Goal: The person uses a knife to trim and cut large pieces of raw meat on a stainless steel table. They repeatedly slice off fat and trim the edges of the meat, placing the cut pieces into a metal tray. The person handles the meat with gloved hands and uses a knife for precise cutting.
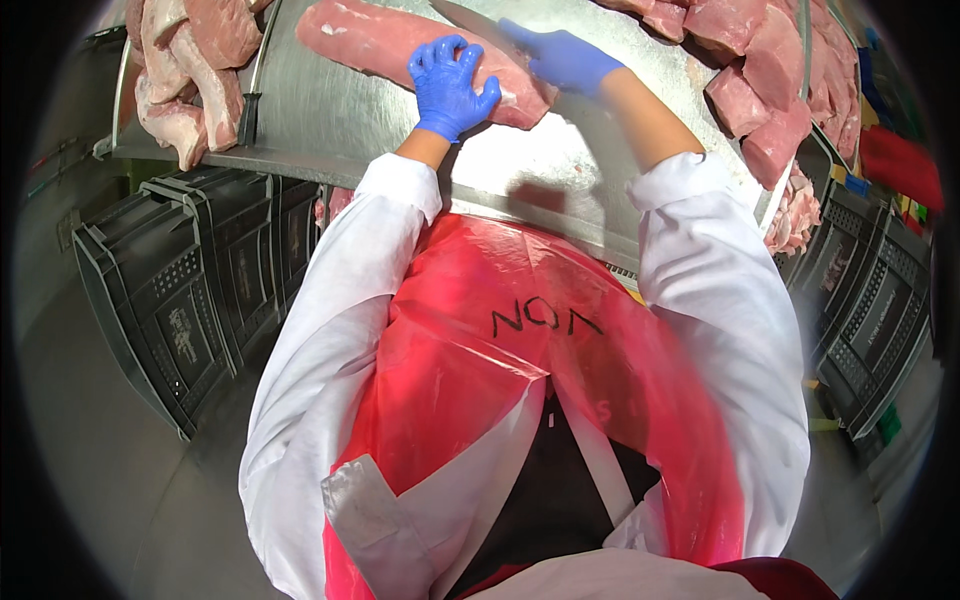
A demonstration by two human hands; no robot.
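A long pale-pink piece of boneless meat (375, 45), which looks like pork loin, lies slantwise on the metal work surface. Spread across its top near the right end, my blue-gloved left hand (450, 85) presses down with fingers apart and slightly bent. My right hand (568, 58), gloved in blue too, is closed round the handle of a knife. The knife's blade (465, 17) points left along the far side of the meat, and its tip is near the top edge of the view. The glove hides the handle.
Larger pale cuts (200, 60) are heaped at the left end of the metal table (310, 110). Pink meat chunks (755, 75) pile up on the right, with paler trimmings (795, 215) below. Black crates (170, 290) stand lower left, and another black crate (875, 310) lower right.
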